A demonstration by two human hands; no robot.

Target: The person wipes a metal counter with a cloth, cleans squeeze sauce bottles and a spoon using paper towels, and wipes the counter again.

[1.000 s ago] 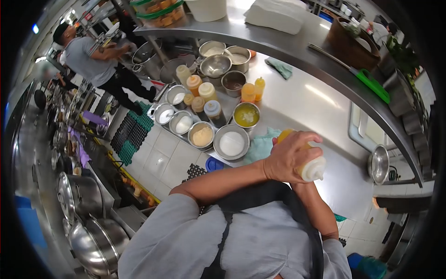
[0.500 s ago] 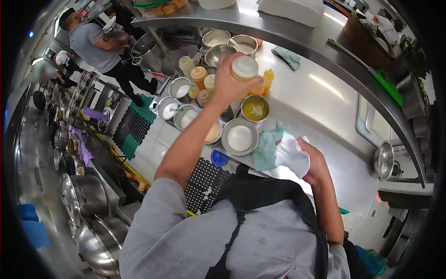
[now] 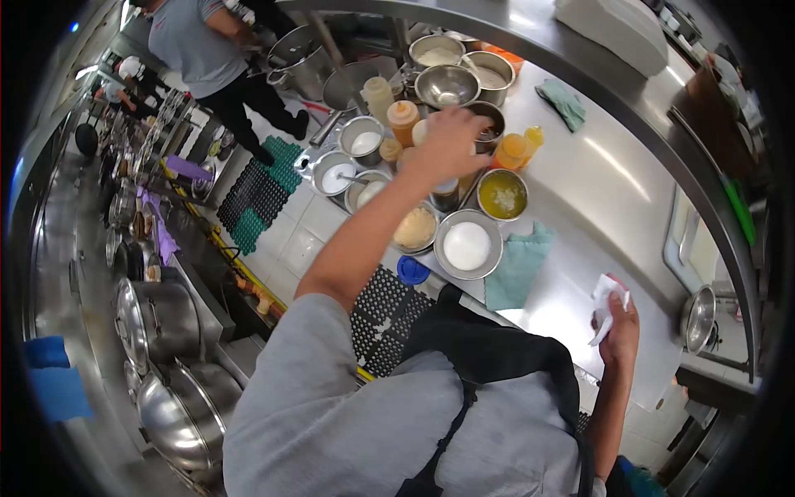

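The left hand (image 3: pixel 451 142) reaches out over a cluster of plastic squeeze bottles at the far left of the stainless-steel counter (image 3: pixel 609 211). Its thumb and fingers stand loosely apart and a little curved, though they are blurred; whether they touch or grip a bottle underneath cannot be told. Just left of this hand stand an orange-filled squeeze bottle with an orange cap (image 3: pixel 403 124) and a pale cream squeeze bottle (image 3: pixel 378 99), both upright. To its right, just beside a round steel pot of yellow liquid (image 3: pixel 502 218), are two bright yellow-orange squeeze bottles (image 3: pixel 511 151).

The right hand (image 3: pixel 621 331) is well apart, above the near right part of the counter, its fingers closed around a crumpled white cloth or paper (image 3: pixel 607 308) whose upper and left edges stick out. Left of that hand, a folded pale green cloth (image 3: pixel 520 265) lies flat on the counter, just beside a wide steel bowl (image 3: pixel 497 248) holding something white. Another green cloth (image 3: pixel 561 104) lies farther back.
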